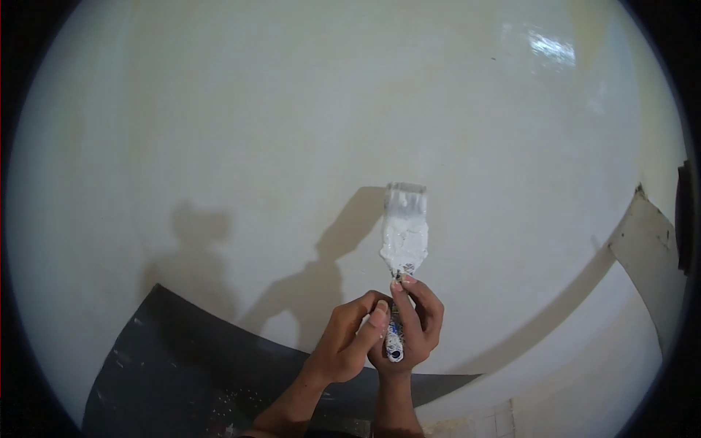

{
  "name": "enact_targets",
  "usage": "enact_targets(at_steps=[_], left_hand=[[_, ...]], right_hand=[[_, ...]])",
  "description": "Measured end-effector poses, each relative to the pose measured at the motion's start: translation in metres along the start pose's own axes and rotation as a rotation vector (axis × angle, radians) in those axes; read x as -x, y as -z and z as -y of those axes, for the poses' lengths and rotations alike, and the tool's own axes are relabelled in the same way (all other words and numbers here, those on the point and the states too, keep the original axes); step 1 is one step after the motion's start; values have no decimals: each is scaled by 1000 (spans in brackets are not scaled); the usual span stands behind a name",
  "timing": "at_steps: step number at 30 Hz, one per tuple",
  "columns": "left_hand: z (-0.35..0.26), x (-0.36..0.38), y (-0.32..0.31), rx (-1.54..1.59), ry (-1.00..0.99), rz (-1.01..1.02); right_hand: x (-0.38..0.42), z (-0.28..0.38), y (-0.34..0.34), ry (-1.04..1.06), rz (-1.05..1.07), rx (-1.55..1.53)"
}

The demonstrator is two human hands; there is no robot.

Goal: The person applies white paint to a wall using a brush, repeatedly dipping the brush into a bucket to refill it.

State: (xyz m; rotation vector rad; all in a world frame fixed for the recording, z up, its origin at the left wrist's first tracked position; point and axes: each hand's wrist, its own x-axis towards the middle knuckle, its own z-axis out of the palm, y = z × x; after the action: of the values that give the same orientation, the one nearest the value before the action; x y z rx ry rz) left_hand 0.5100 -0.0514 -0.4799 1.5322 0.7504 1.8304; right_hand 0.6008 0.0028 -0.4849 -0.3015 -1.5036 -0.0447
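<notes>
My right hand (pixel 420 321) grips a paintbrush (pixel 406 237) by its paint-spattered handle, thumb and forefinger close below the head. The brush points upward in front of the pale wall (pixel 241 124). Thick white paint coats the lower part of its head, while the bristle tips look greyer and wet. Against the handle's left side, my left hand (pixel 347 339) is closed, with its thumb and curled forefinger beside the right hand. Whether those left fingers press on the handle, on the right hand or on something small is hidden.
A dark grey, paint-flecked surface (pixel 175 358) with a curved upper edge spans the lower left. At the right, a pale panel (pixel 642 233) juts out near a dark object (pixel 685 219). Shadows of my head and arms fall on the wall. Tile lines (pixel 489 423) show at the bottom.
</notes>
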Motion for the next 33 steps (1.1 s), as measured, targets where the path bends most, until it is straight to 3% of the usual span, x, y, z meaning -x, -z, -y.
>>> enact_targets(at_steps=[1, 4, 8, 11, 21, 25, 29, 33], left_hand=[[2, -8, -31, -59, -15, 7], [-7, -15, -38, -311, -131, 18], [-12, -42, -51, -150, -32, 38], [-6, -62, -58, -187, -97, 2], [-8, 8, -10, -442, 49, -9], [-22, 19, 2, -435, -46, -109], [-16, 20, 17, -303, 66, -287], [2, 17, 36, -292, 92, -455]], right_hand=[[-9, -16, 26, -15, 0, -6], [-11, -26, 23, 19, -38, 55], [-45, -43, 16, 80, -123, 141], [-70, -52, 9, 96, -163, 154], [32, -20, 5, -84, 13, 24], [23, -5, -5, -19, 99, -123], [17, -5, -33, -51, 230, -310], [41, -5, -85, -134, 148, -330]])
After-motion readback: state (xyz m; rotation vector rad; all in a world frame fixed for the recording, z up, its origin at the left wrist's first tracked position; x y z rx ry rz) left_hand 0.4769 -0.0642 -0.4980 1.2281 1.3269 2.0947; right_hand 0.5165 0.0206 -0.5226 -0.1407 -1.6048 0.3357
